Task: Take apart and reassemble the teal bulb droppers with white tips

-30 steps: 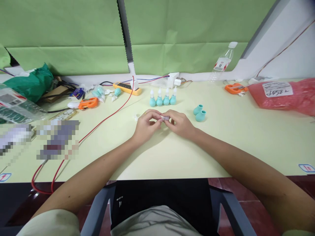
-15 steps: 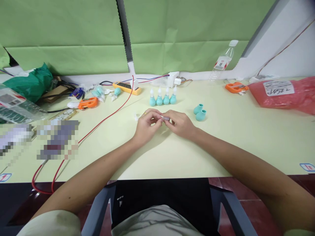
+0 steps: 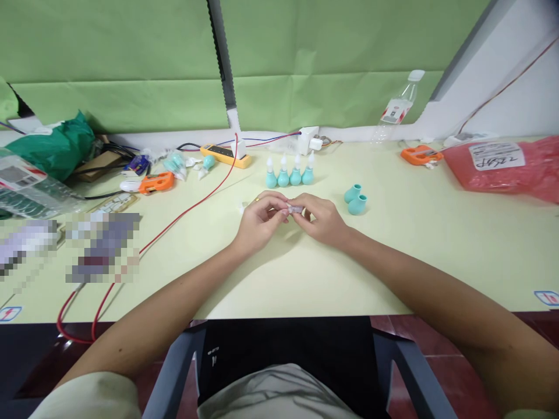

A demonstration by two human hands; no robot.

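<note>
Between my fingertips is a small translucent piece (image 3: 296, 209). My left hand (image 3: 262, 221) pinches its left end, and my right hand (image 3: 321, 219) pinches its right end. Behind my hands stands a row of several teal bulbs (image 3: 283, 177) with whitish pointed tips. Two teal bulbs with open necks (image 3: 357, 204) lie to the right of my right hand. A small clear piece (image 3: 241, 207) lies just left of my left hand, partly hidden by it.
An orange multimeter (image 3: 226, 156), white adapter (image 3: 308, 141) and clear bottle (image 3: 396, 109) are at the back. Orange tools lie left (image 3: 157, 183) and right (image 3: 421, 155), near a red bag (image 3: 498, 169). A red cable (image 3: 187, 211) crosses the left side; a green bag (image 3: 56, 145) lies beyond.
My hands have shifted very slightly, and more of the translucent piece shows between my fingertips. The bulbs on the table have stayed in place.
</note>
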